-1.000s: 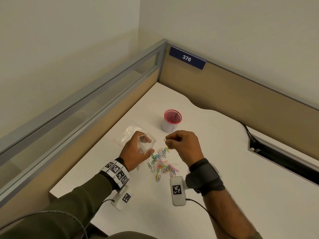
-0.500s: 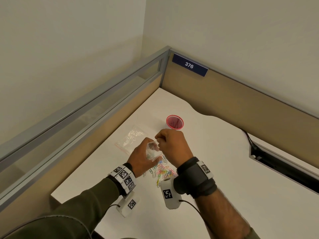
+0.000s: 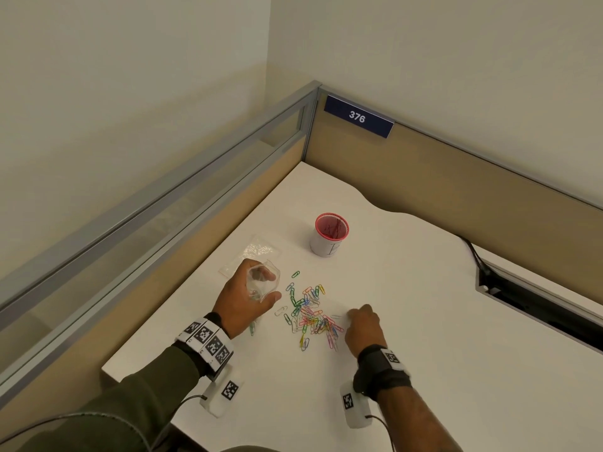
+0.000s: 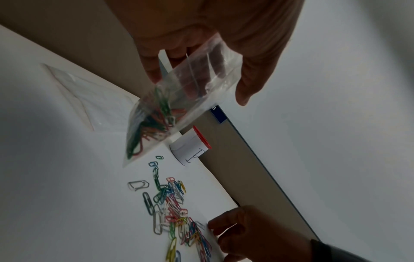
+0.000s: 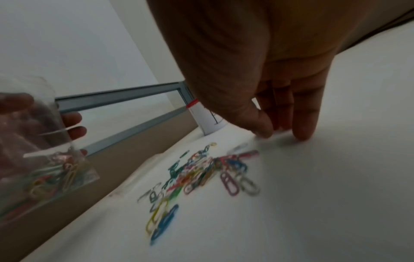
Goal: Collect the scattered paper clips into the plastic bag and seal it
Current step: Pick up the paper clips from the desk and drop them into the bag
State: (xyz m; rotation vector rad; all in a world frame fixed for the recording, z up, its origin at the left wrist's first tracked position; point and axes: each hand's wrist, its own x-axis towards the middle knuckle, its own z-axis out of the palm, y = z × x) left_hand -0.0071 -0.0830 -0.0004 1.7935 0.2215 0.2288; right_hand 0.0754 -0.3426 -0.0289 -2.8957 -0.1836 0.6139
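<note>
Your left hand holds the clear plastic bag up off the white bench, fingers and thumb curled round its upper part so the mouth stays open. The left wrist view shows a bunch of coloured clips already lying in the bag's lower corner. The loose paper clips lie in a heap on the bench, between your two hands, with a single green one set a little apart towards the cup. Your right hand is down at the right-hand edge of that heap, fingertips touching the bench and thumb drawn in close to them; its grip is narrow, but blur hides whether a clip is caught in it, so that I cannot tell. Beyond the heap stands a white cup with a red rim. A second clear bag lies flat on the bench just behind your left hand.
</note>
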